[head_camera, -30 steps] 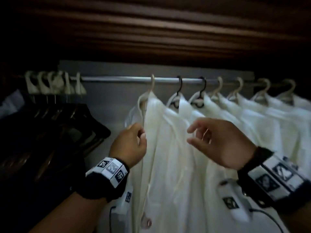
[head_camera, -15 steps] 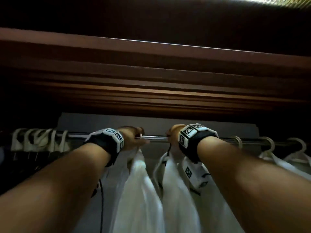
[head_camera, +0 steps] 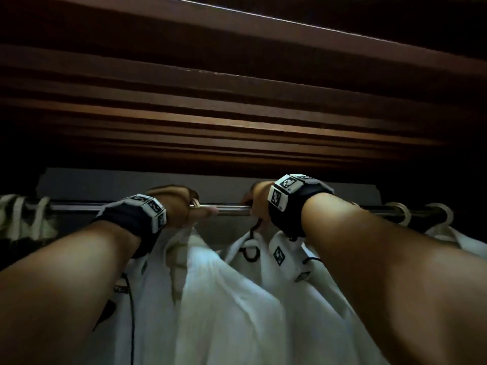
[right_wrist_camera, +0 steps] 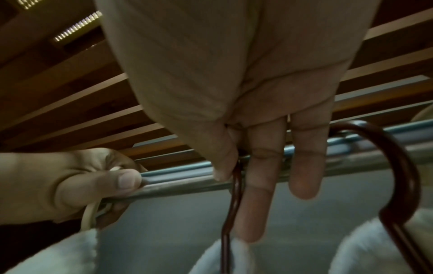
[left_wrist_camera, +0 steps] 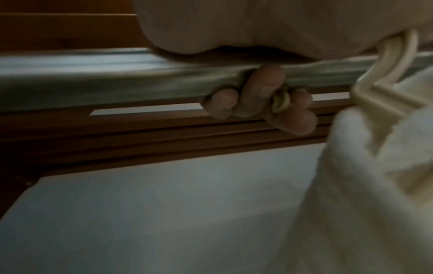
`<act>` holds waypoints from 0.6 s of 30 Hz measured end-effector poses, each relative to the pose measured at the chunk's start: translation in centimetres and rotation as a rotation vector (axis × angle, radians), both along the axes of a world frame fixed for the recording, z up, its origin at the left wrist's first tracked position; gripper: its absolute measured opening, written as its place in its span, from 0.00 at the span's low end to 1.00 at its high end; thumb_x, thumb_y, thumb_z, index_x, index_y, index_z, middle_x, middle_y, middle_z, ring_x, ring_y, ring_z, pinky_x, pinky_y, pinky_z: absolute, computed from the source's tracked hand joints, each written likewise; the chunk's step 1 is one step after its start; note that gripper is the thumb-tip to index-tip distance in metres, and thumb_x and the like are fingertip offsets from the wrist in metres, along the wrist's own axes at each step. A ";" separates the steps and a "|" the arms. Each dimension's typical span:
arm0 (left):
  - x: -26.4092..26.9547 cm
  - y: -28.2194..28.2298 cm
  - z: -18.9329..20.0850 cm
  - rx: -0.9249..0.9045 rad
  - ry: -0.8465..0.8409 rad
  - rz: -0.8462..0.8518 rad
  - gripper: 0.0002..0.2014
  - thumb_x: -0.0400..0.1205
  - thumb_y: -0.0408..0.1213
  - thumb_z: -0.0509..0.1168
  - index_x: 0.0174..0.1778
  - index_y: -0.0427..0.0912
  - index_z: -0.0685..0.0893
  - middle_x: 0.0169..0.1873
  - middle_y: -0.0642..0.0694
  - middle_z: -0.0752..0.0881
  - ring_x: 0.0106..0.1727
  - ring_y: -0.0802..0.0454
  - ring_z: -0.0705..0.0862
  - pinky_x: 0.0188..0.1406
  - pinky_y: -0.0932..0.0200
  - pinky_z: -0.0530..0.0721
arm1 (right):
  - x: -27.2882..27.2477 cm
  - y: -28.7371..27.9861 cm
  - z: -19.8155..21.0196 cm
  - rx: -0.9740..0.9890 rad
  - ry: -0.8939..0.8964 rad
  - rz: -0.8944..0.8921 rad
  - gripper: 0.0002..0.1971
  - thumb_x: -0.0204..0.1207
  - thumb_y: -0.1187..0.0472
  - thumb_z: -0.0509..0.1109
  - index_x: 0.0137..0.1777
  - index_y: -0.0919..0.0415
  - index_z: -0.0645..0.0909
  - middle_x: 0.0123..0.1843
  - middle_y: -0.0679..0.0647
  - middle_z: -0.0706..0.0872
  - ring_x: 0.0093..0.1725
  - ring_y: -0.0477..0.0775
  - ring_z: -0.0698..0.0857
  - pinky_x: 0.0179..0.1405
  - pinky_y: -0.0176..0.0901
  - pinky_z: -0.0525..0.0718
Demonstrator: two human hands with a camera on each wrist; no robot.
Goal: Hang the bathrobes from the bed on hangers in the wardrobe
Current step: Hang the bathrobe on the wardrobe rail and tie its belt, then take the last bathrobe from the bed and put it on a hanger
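White bathrobes (head_camera: 210, 299) hang in a row from the metal rail (head_camera: 229, 209) of the wardrobe. My left hand (head_camera: 181, 204) is curled over the rail (left_wrist_camera: 93, 83) and grips the cream hanger hook (left_wrist_camera: 280, 102) of the leftmost robe (left_wrist_camera: 374, 185). A short way to the right, my right hand (head_camera: 257, 204) is also up at the rail. Its thumb and first finger pinch a dark hanger hook (right_wrist_camera: 235, 185), while two fingers (right_wrist_camera: 304, 176) hang straight in front of the rail (right_wrist_camera: 187, 183). A second dark hook (right_wrist_camera: 398, 166) sits just right of it.
Empty cream hangers (head_camera: 23, 214) bunch at the rail's far left. More cream hooks (head_camera: 400, 210) with robes sit at the right. The stepped wooden wardrobe top (head_camera: 237, 127) is close above the rail. A grey back panel (left_wrist_camera: 164, 213) lies behind.
A second ago both hands were lower, in front of the robes. They have risen to the rail and taken hold of hanger hooks, and the head view has tilted upward.
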State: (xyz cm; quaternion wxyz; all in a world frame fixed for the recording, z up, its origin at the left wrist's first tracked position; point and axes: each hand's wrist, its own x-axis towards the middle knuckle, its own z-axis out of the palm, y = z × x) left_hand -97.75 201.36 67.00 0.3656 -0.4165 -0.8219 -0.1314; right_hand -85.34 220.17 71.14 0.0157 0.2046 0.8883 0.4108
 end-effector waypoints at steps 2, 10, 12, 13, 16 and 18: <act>-0.1 -0.1 -0.1 -0.029 0.014 -0.013 0.34 0.68 0.79 0.53 0.32 0.51 0.84 0.22 0.56 0.85 0.30 0.58 0.84 0.40 0.59 0.85 | -3.1 2.6 0.4 -0.201 0.086 -0.013 0.36 0.53 0.29 0.79 0.61 0.42 0.78 0.56 0.45 0.88 0.46 0.51 0.89 0.50 0.49 0.89; 0.5 -0.1 0.3 -0.041 0.031 -0.040 0.33 0.71 0.77 0.55 0.30 0.50 0.86 0.24 0.52 0.86 0.33 0.54 0.85 0.39 0.62 0.83 | 3.9 -4.1 -2.5 -0.345 0.488 0.123 0.26 0.78 0.53 0.70 0.77 0.49 0.72 0.70 0.50 0.82 0.64 0.55 0.83 0.57 0.34 0.79; 0.7 -0.4 0.3 -0.074 -0.016 -0.068 0.34 0.71 0.77 0.55 0.29 0.49 0.86 0.21 0.52 0.84 0.30 0.54 0.85 0.36 0.63 0.82 | 6.1 -5.9 -2.8 -0.394 0.500 0.061 0.30 0.76 0.44 0.70 0.78 0.43 0.70 0.72 0.48 0.80 0.66 0.55 0.83 0.65 0.43 0.79; 0.6 -0.3 0.4 -0.079 -0.047 -0.102 0.33 0.72 0.76 0.56 0.27 0.48 0.85 0.19 0.52 0.83 0.28 0.53 0.84 0.34 0.63 0.82 | 7.2 -6.3 -2.8 -0.454 0.542 0.031 0.30 0.74 0.41 0.70 0.77 0.42 0.72 0.68 0.48 0.84 0.60 0.55 0.87 0.62 0.48 0.83; 1.0 -0.3 0.1 -0.095 -0.159 -0.185 0.32 0.76 0.70 0.59 0.26 0.44 0.86 0.21 0.48 0.82 0.29 0.49 0.83 0.36 0.61 0.80 | 12.1 -7.3 -3.7 -0.493 0.556 -0.071 0.21 0.74 0.44 0.70 0.65 0.47 0.82 0.50 0.48 0.90 0.38 0.53 0.90 0.43 0.48 0.91; 1.9 -0.7 0.1 -0.205 -0.116 -0.136 0.26 0.82 0.64 0.58 0.35 0.47 0.89 0.37 0.45 0.88 0.41 0.49 0.85 0.44 0.60 0.79 | 16.6 -7.6 -4.9 -0.364 0.538 -0.218 0.17 0.73 0.43 0.68 0.59 0.49 0.85 0.51 0.50 0.90 0.45 0.56 0.89 0.50 0.48 0.89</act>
